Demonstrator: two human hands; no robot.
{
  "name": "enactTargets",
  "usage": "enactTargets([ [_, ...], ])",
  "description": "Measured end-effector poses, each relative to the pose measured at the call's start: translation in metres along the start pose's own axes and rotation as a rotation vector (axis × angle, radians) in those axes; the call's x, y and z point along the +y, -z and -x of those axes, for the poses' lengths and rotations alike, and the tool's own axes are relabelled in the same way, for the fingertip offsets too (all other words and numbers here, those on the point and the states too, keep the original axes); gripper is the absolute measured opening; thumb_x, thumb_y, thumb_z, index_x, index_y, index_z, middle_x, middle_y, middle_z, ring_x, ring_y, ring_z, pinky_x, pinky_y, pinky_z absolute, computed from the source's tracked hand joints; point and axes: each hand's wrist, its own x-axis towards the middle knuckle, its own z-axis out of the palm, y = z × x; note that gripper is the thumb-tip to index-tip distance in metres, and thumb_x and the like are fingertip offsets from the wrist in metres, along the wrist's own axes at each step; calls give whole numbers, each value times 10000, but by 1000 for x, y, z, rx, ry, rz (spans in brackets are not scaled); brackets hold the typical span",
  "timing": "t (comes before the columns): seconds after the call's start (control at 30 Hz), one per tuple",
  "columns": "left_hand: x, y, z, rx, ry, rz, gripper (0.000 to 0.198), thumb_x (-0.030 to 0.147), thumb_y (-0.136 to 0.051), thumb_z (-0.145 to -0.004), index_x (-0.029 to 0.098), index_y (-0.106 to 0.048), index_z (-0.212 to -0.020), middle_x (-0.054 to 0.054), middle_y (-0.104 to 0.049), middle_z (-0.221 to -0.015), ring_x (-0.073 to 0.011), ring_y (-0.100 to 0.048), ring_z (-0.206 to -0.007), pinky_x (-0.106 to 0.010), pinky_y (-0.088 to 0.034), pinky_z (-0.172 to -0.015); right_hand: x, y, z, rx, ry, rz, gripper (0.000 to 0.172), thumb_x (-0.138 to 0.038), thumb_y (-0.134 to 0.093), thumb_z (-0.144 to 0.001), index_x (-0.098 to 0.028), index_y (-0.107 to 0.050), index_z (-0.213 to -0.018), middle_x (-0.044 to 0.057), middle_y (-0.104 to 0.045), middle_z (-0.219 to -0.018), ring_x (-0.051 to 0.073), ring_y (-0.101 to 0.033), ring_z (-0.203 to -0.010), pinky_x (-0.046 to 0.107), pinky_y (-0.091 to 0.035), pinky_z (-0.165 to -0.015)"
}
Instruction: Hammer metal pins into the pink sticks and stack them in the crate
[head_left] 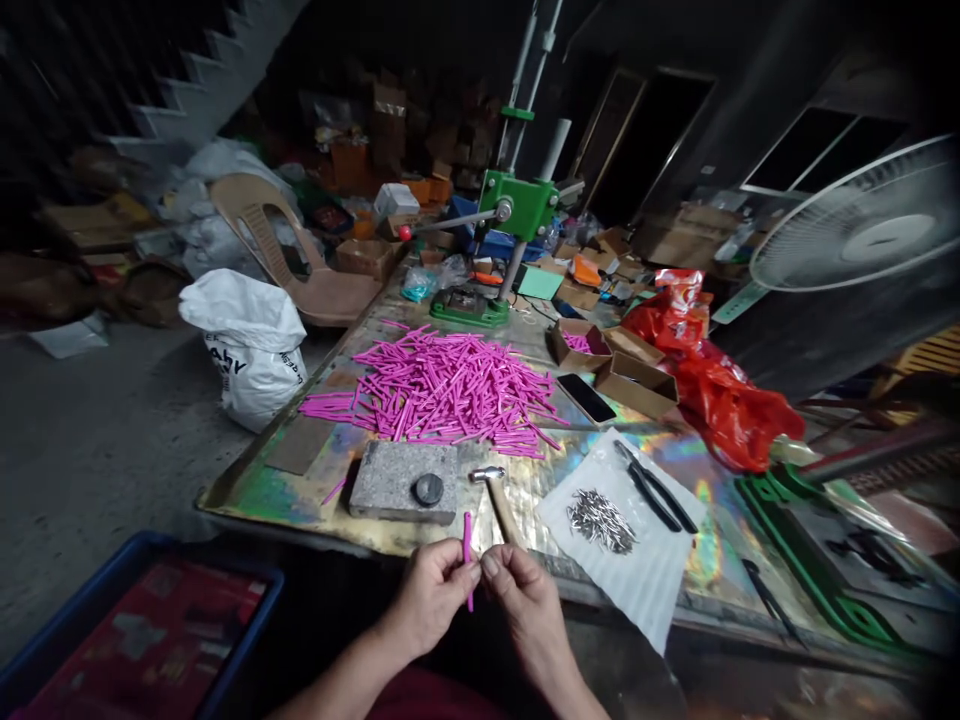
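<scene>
Between the thumb and fingers of my left hand (436, 590) is a slim pink stick (467, 535), held nearly upright at the table's front edge. My right hand (525, 600) is pinched closed right beside it; whatever its fingertips hold is too small to make out. Just beyond my hands lies a hammer (499, 500) with a wooden handle. Left of it sits a grey stone block (401, 485) with a round dark disc (428, 489) on top. A large heap of pink sticks (457, 390) spreads behind the block.
Small metal pins (600, 520) and black-handled pliers (652, 490) lie on a white foam sheet (660, 590) at right. Farther back are a phone (586, 398), cardboard boxes (637, 385) and a green press (517, 205). A blue-rimmed crate (247, 640) stands low at left.
</scene>
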Motion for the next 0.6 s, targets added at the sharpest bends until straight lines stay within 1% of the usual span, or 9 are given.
enactTargets([
  [0.2, 3, 3, 2, -5, 1, -43, 248, 328, -535, -692, 150, -477, -531, 54, -388, -471, -75, -359, -446, -188, -301, -426, -12, 7, -1, -136, 42, 281, 317, -461, -499, -734, -188, -430, -587, -38, -363, -548, 114, -331, -540, 226, -282, -497],
  [0.3, 3, 4, 2, -5, 18, -13, 274, 365, -555, -682, 144, -493, -533, 52, -408, -465, -67, -367, -417, -179, -298, -391, -14, 8, -3, -171, 35, 348, 329, -480, -460, -751, -194, -408, -597, -41, -347, -559, 115, -320, -546, 228, -271, -499],
  [0.4, 2, 6, 1, 15, 32, 109, 282, 394, -588, -670, 129, -542, -585, 38, -477, -478, -60, -406, -392, -172, -324, -378, -12, 5, -3, -178, 21, 307, 342, -496, -452, -752, -193, -401, -601, -40, -352, -572, 113, -314, -547, 229, -268, -504],
  [0.5, 3, 9, 0, 104, 66, 318, 245, 366, -623, -666, 127, -567, -656, 15, -555, -526, -75, -490, -442, -178, -393, -434, -10, 0, -1, -130, -45, 190, 364, -523, -480, -721, -196, -387, -589, -55, -326, -551, 99, -271, -514, 223, -238, -479],
  [0.6, 8, 11, 0, 185, 111, 528, 225, 319, -677, -629, 131, -565, -686, 5, -591, -574, -88, -535, -502, -185, -437, -476, -9, -7, 2, -105, -138, 55, 391, -546, -514, -683, -201, -366, -575, -76, -281, -510, 83, -213, -477, 217, -186, -448],
])
